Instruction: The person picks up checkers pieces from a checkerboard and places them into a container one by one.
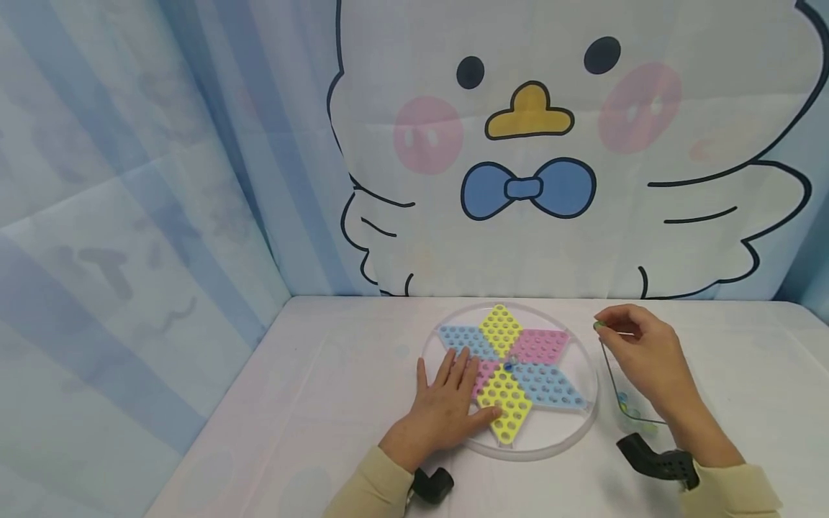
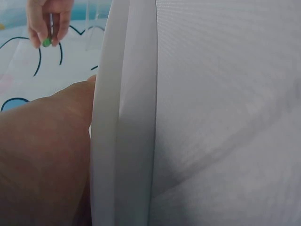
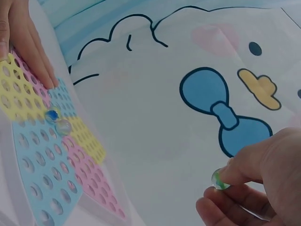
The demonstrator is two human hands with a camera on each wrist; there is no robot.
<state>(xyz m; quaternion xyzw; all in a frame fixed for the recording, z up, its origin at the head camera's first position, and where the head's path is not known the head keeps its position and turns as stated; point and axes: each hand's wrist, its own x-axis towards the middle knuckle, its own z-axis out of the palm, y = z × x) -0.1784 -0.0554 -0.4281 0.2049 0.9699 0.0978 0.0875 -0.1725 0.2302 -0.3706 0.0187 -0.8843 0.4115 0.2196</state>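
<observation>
A round white game board (image 1: 576, 424) carries a six-pointed star of yellow, pink and blue perforated sections. My left hand (image 1: 447, 403) rests on its left side, fingers spread over the blue and pink points and thumb on the near yellow one. Between thumb and fingertips my right hand (image 1: 650, 352) pinches a clear marble with green in it (image 3: 219, 180), raised to the right of the board. At the star's centre sit a blue marble (image 3: 52, 114) and a clear marble (image 3: 63, 126). The left wrist view shows mostly the board's rim (image 2: 127, 117).
Partly behind my right hand, a clear tray (image 1: 609, 367) with a dark-lined edge holds several marbles (image 1: 623, 403). The board stands on a pale-covered table (image 1: 291, 403). Behind it hangs a backdrop (image 1: 414, 237) printed with a cartoon bird.
</observation>
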